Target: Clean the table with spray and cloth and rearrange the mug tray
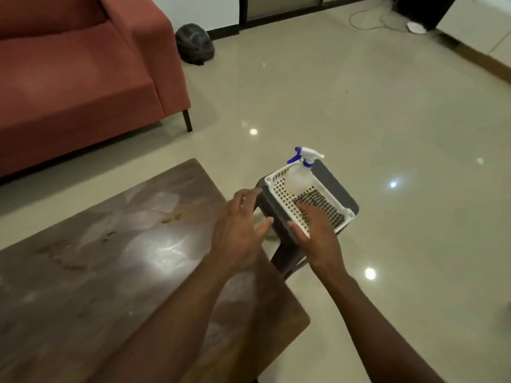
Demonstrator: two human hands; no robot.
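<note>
A white slotted basket (279,192) sits on a dark plastic stool (333,180) beside the brown wooden table (110,272). Inside the basket stands a clear spray bottle (300,176) with a white and blue trigger head, and a black-and-white checked cloth (326,207) lies next to it. My right hand (315,233) rests flat on the near end of the cloth and basket rim, fingers apart. Over the table's right edge, just left of the stool, hovers my left hand (239,228), open and holding nothing. Brownish stains (171,218) mark the tabletop. No mug tray is in view.
A red sofa (77,73) stands at the far left beyond the table. A dark helmet (195,44) lies on the floor by the sofa's arm. Glossy beige floor tiles (359,92) spread to the right, with cables and a white device (416,26) at the far wall.
</note>
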